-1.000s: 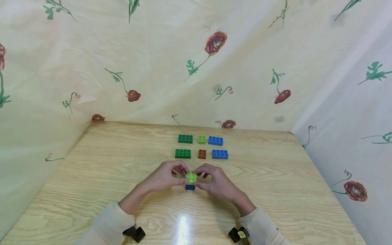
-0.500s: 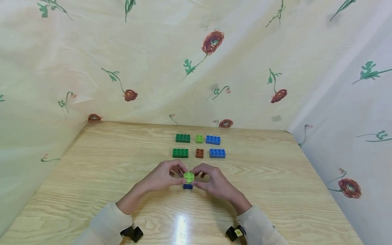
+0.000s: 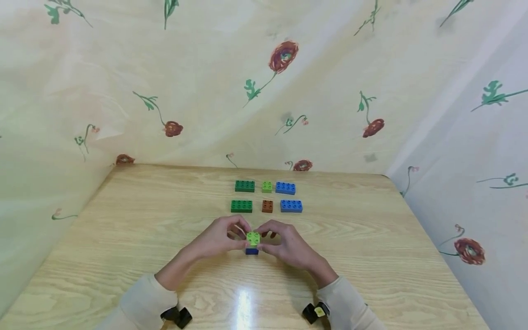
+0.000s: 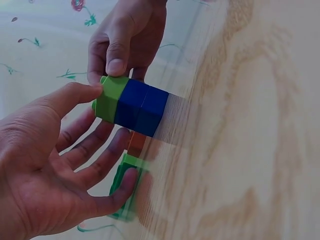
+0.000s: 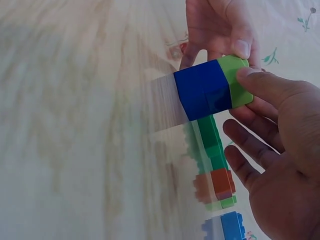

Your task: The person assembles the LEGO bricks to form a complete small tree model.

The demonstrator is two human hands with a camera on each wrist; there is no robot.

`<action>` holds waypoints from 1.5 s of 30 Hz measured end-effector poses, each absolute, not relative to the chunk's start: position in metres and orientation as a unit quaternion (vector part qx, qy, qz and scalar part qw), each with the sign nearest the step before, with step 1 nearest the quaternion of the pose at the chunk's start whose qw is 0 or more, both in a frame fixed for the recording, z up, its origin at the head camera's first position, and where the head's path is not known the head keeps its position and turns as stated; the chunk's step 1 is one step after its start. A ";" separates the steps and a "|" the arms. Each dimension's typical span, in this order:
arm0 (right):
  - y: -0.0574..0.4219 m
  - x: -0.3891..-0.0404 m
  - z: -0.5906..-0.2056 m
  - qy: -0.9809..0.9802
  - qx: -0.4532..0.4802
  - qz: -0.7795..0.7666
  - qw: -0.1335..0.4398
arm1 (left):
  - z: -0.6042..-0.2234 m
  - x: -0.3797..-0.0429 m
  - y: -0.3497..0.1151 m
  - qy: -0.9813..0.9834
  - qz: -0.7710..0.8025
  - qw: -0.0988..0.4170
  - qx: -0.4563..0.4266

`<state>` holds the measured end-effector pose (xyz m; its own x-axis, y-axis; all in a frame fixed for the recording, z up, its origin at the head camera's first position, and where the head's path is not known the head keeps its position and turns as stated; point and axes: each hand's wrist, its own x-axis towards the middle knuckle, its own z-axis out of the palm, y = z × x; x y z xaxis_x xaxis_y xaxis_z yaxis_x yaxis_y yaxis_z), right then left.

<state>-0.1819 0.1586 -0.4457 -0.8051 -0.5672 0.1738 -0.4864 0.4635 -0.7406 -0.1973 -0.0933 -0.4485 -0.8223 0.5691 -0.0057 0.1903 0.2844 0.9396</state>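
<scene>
A light green toy brick point(image 3: 253, 238) sits on top of a dark blue stack point(image 4: 142, 106) in front of me. A seam across the blue in the left wrist view suggests two blue bricks. My left hand point(image 3: 220, 237) pinches the light green brick from the left, thumb on its near side. From the right, my right hand point(image 3: 290, 246) pinches the same brick, its thumb point(image 5: 257, 79) near the upper edge. The stack stands upright on the table. Fingertips behind the brick are partly hidden.
Behind the hands, two rows of bricks lie on the wooden table point(image 3: 144, 238): dark green point(image 3: 241, 206), brown point(image 3: 267, 206) and blue point(image 3: 291, 206) in front; dark green point(image 3: 244, 186), light green point(image 3: 266, 186) and blue point(image 3: 285, 188) behind. A flowered cloth point(image 3: 206, 91) hangs beyond.
The head view has shifted slightly, so everything sits a little further left in it. Both hands keep their hold on the light green brick, with no other visible change.
</scene>
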 end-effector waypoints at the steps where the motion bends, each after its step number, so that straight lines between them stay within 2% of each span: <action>1: 0.159 -0.182 -0.446 0.855 -0.307 -0.415 0.050 | -0.449 -0.197 -0.093 0.782 0.547 0.174 0.243; 14: 0.167 -0.184 -0.444 0.862 -0.299 -0.406 0.046 | -0.447 -0.204 -0.085 0.803 0.509 0.150 0.271; 20: 0.170 -0.186 -0.444 0.863 -0.309 -0.397 0.039 | -0.438 -0.212 -0.086 0.810 0.497 0.120 0.287; 27: 0.170 -0.185 -0.439 0.874 -0.296 -0.383 0.041 | -0.430 -0.233 -0.086 0.825 0.494 0.084 0.261; 45: 0.178 -0.188 -0.437 0.887 -0.273 -0.370 0.035 | -0.444 -0.271 -0.092 0.869 0.442 0.057 0.214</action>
